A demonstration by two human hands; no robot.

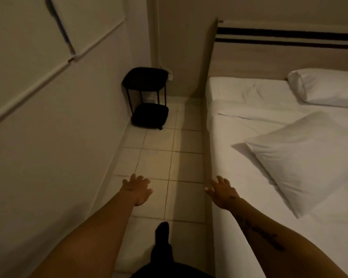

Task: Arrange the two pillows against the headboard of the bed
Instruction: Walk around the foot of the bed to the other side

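Head view shows me one pillow (pixel 327 87) already at the far headboard (pixel 269 57), the near pillow (pixel 301 163) lying askew mid-bed, left hand (pixel 138 190) and right hand (pixel 221 192) spread empty.

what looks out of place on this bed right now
The nearer pillow lies skewed in the middle of the bed, turned at an angle and well away from the headboard. The far pillow already rests by the headboard. Both hands, left hand and right hand, are empty.
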